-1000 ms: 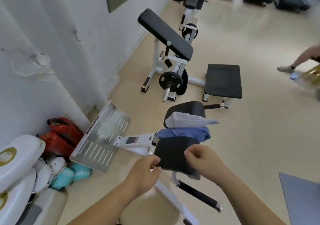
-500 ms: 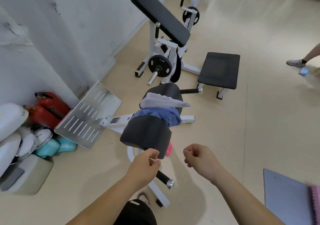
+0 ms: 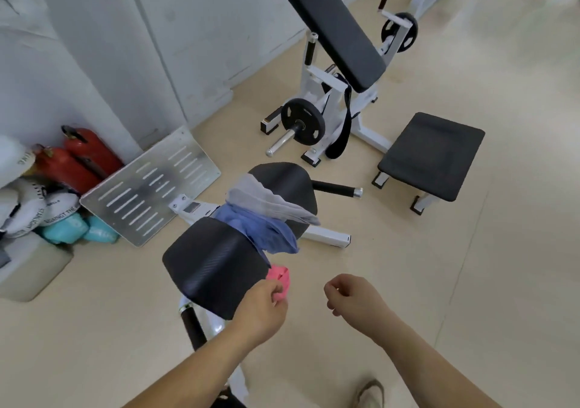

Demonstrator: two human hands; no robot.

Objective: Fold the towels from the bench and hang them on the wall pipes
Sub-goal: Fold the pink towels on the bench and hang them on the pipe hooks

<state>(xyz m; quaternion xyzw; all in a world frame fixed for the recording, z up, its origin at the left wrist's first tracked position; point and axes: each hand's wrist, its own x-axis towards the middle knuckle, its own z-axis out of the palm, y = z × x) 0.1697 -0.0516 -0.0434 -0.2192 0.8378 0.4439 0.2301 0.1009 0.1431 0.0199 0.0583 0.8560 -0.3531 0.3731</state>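
Observation:
A grey towel point(image 3: 266, 202) and a blue towel point(image 3: 260, 230) lie bunched on the bench, between its far black pad point(image 3: 288, 181) and its near black pad point(image 3: 213, 263). A pink cloth point(image 3: 277, 274) shows just below the near pad's right edge. My left hand point(image 3: 262, 308) is right in front of it with fingers pinched together; I cannot tell whether it touches the cloth. My right hand point(image 3: 353, 296) hovers to the right over the floor, curled into a loose fist with nothing in it. No wall pipes are in view.
A white curl machine with a weight plate point(image 3: 303, 122) and a black seat point(image 3: 433, 153) stands behind the bench. A slotted metal plate point(image 3: 150, 184), red extinguishers point(image 3: 75, 159) and boxing gloves point(image 3: 34, 209) sit by the left wall. My shoe point(image 3: 370, 393) shows below.
Both hands have come down from the near pad's front edge to below its right corner. The view has tilted down, and the pink cloth now shows more.

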